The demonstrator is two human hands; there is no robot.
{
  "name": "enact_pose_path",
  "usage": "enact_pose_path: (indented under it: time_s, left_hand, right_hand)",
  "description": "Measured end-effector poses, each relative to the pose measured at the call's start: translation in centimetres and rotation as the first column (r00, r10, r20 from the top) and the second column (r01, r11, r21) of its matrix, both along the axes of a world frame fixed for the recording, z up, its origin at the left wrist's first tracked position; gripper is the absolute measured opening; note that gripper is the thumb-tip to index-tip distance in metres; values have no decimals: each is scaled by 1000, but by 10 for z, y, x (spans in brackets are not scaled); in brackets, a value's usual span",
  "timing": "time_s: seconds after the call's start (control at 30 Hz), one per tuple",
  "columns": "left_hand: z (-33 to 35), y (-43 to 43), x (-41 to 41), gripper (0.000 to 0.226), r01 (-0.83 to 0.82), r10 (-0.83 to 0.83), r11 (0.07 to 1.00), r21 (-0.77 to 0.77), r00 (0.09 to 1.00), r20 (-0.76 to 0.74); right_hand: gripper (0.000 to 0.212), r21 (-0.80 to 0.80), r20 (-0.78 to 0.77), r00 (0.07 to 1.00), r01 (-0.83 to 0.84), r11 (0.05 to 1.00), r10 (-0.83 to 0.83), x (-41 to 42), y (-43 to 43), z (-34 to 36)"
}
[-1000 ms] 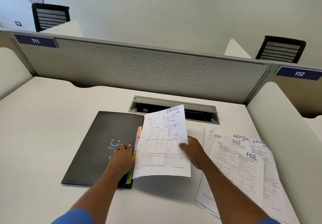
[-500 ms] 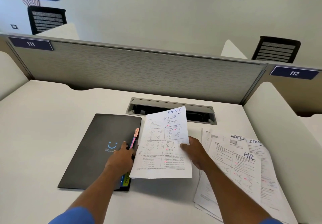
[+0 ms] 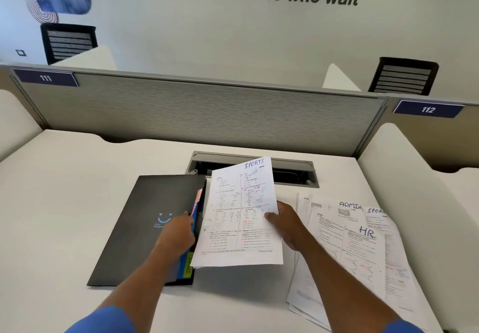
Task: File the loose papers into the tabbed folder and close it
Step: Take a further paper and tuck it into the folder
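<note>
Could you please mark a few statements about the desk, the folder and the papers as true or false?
1. The right hand holds a sheet headed SPORTS. True.
2. The left hand rests flat on the pile of loose papers. False: its fingers are at the folder's tabbed edge; the pile lies to the right.
3. The folder lies wide open. False: its dark cover is only slightly raised at the tabbed edge.
4. A loose sheet in the pile is marked HR. True.
5. The desk divider carries the numbers 111 and 112. True.
</note>
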State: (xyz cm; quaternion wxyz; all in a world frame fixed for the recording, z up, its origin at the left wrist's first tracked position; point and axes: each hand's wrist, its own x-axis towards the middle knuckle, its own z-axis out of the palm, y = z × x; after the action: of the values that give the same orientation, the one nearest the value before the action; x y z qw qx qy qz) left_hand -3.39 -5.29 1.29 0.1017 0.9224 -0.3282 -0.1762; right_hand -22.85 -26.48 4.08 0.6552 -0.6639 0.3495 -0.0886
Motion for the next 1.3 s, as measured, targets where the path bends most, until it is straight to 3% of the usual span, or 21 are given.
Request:
enact_pose_path:
  time_s: [0.1, 0.4, 0.6, 0.77, 1.13, 1.3]
  left_hand:
    - [21, 0, 6, 34, -143, 140, 977, -158, 990, -33]
    - [57, 0, 20, 47, -229, 232, 947, -227, 973, -15]
    - [66, 3, 19, 51, -243, 245, 939, -242, 969, -22]
    - [72, 1, 12, 49, -240, 236, 940, -241, 971, -47]
    - [73, 5, 0, 49, -172, 171, 963, -209, 985, -24]
    - [73, 3, -3, 49, -168, 165, 963, -212, 986, -32]
  right_hand:
    - [33, -21, 20, 1000, 3, 1000, -2, 9, 2, 6]
    - [31, -122, 16, 1000, -5, 992, 7, 40, 10, 35]
    - [41, -246, -41, 996, -85, 966, 78, 62, 26, 50]
    - [37, -302, -110, 989, -131, 944, 102, 76, 42, 53]
    - [32, -381, -113, 993, -2, 925, -44, 88, 51, 46]
    - [28, -370, -130, 991, -38, 928, -11, 92, 55, 39]
